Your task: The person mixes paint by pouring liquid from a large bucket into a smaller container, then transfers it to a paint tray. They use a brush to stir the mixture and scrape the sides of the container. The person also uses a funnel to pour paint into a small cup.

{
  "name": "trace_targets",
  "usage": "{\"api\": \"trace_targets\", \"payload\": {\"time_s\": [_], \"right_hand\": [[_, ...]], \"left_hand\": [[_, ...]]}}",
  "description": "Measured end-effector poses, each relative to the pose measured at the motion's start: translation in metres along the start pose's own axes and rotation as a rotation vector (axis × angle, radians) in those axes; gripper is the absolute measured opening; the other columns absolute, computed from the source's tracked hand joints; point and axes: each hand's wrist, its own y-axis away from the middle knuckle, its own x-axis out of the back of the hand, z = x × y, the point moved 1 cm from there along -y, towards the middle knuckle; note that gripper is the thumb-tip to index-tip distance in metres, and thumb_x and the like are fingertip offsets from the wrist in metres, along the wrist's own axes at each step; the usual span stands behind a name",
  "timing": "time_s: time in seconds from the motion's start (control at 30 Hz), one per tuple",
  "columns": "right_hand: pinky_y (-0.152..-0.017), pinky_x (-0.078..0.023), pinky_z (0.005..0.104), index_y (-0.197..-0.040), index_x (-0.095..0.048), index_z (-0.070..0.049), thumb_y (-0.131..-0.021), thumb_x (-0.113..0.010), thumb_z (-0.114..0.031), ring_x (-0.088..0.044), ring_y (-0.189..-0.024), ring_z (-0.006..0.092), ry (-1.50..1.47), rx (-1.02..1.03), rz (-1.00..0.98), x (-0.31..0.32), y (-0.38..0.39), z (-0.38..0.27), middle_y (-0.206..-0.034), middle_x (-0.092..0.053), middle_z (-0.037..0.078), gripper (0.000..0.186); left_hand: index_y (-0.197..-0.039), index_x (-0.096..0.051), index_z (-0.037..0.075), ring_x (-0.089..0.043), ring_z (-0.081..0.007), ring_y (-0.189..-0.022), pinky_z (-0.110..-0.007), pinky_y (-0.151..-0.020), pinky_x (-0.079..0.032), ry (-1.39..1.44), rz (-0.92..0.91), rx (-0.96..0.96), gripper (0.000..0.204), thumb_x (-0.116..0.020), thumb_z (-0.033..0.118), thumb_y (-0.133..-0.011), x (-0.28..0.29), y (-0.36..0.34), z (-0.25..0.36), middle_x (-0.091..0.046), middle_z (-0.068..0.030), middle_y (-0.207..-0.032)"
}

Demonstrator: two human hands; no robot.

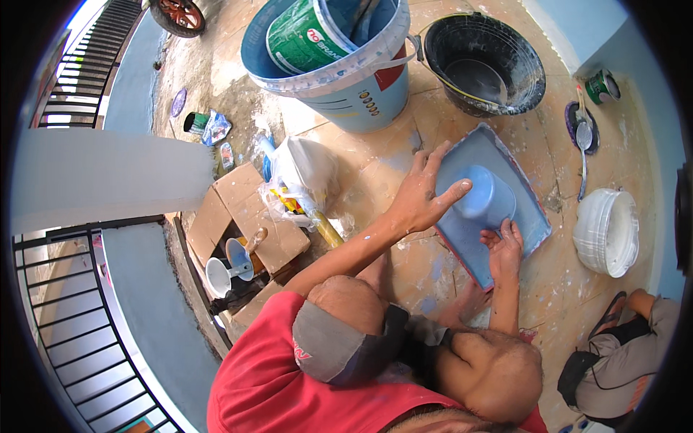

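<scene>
A blue plastic cup-like container [489, 196] stands over the shallow light-blue paint tray [469, 242], its smooth rounded end toward my left hand. My left hand [424, 191] is open, its fingers spread over the tray's left edge and its thumb reaching to the container; whether it touches cannot be told. My right hand [504, 249] has its fingers curled against the container's near right edge, seeming to grip it. Pale blue paint coats the tray and its rim. My bare knees are bent close to the tray's near side.
Beyond the tray stand a large paint bucket [339, 108] holding a green-and-white pail [307, 36], and a black bucket [484, 68]. A white tub [608, 232] and a spoon [584, 141] lie right. Left are a cardboard box [249, 216] and a white bag [307, 166]. Another person's leg [628, 361] shows lower right.
</scene>
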Motion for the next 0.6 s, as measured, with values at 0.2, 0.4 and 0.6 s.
{"api": "trace_targets", "payload": {"time_s": [0.2,0.4,0.6], "right_hand": [[-0.076,-0.061,0.0343,-0.115,-0.062,0.004,-0.110,-0.062,-0.023,-0.074,-0.086,0.0231,0.423,0.407,0.033,-0.046,0.001,-0.066,-0.099,-0.070,0.014,0.028],[-0.082,-0.059,0.0357,-0.113,-0.067,0.006,-0.109,-0.064,-0.018,-0.074,-0.088,0.0234,0.664,1.022,-0.161,-0.207,-0.007,-0.149,-0.106,-0.075,0.016,0.024],[-0.080,-0.058,0.0464,-0.113,-0.072,-0.001,-0.099,-0.071,-0.013,-0.070,-0.090,0.0439,1.308,1.711,-0.285,-0.367,-0.045,-0.173,-0.105,-0.074,0.020,0.019]], "left_hand": [[-0.125,-0.074,0.004,-0.070,-0.0169,-0.085,-0.031,-0.068,-0.057,-0.144,0.591,-0.197,0.039,-0.082,0.029,-0.095,0.105,-0.021,0.037,-0.073,-0.0106,-0.101],[-0.119,-0.075,0.004,-0.065,-0.0180,-0.078,-0.033,-0.066,-0.053,-0.021,0.905,-0.349,0.033,-0.083,0.020,-0.091,0.187,-0.044,0.066,-0.070,-0.0102,-0.094],[-0.119,-0.075,0.004,-0.065,-0.0156,-0.078,-0.030,-0.065,-0.053,0.039,0.857,-0.078,0.029,-0.080,0.014,-0.092,0.169,0.033,0.013,-0.070,-0.0091,-0.094]]}}
